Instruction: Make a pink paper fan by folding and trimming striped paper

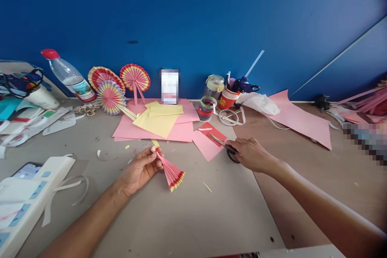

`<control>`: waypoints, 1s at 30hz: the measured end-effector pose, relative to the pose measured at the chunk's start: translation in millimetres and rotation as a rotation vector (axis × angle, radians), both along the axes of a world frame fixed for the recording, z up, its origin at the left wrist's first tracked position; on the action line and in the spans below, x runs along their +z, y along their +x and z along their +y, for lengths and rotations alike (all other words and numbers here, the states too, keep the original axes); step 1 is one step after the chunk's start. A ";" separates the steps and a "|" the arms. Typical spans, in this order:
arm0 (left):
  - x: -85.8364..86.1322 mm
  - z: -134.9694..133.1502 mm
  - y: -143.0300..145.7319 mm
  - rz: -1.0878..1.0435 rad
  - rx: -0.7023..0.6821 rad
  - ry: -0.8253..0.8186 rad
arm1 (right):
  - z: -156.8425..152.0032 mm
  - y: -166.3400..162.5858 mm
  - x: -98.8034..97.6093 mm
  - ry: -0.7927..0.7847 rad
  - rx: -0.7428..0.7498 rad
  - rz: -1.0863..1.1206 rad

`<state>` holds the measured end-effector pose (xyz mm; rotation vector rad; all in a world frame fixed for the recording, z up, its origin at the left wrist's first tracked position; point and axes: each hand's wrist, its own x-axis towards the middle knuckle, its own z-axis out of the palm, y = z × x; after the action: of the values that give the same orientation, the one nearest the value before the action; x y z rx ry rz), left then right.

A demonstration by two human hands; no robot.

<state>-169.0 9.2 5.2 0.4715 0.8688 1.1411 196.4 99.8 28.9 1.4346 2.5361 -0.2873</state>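
Observation:
My left hand [145, 165] pinches a pleated paper fan [171, 169] near its narrow end. The fan is pink with red and yellow bands and spreads toward the lower right. At the right, my right hand [249, 153] has its fingers on the black handles of a pair of scissors [232, 154]. The blades point left over a small red paper [213, 134], which overlaps a pink sheet [205, 147]. Yellow sheets [160, 121] lie on larger pink paper [127, 127] beyond my left hand.
Finished round paper fans [135, 78] lean against the blue wall beside a tilted bottle [71, 78]. A phone [169, 86], a jar of coloured bands [207, 109], a red cup [228, 98] and a tape ring [228, 117] stand farther right. A white power strip [36, 197] lies left.

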 end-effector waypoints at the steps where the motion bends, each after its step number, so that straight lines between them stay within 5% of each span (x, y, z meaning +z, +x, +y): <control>1: 0.1 -0.1 0.1 -0.002 0.002 0.000 | -0.2 -0.9 1.3 0.006 0.016 0.006; 9: -5.4 -0.4 -2.8 -0.015 -0.008 0.002 | -5.1 8.0 7.1 0.107 -0.065 0.190; 14: -5.3 0.4 -2.4 -0.020 -0.025 -0.002 | -17.7 2.5 15.2 -0.063 -0.289 0.474; 22: 5.4 3.0 1.1 0.030 0.126 0.007 | -46.5 -83.7 16.6 -0.645 -0.340 1.006; 27: 9.0 2.0 2.6 0.070 0.127 0.044 | -38.6 -145.8 4.7 -0.637 -0.292 1.243; 30: 10.9 0.9 3.3 0.095 0.122 0.051 | -36.0 -171.7 5.5 -0.640 -0.237 1.165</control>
<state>-165.7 10.1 16.1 0.5236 0.9631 1.2630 24.6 63.8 34.5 1.4676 2.4342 -2.2773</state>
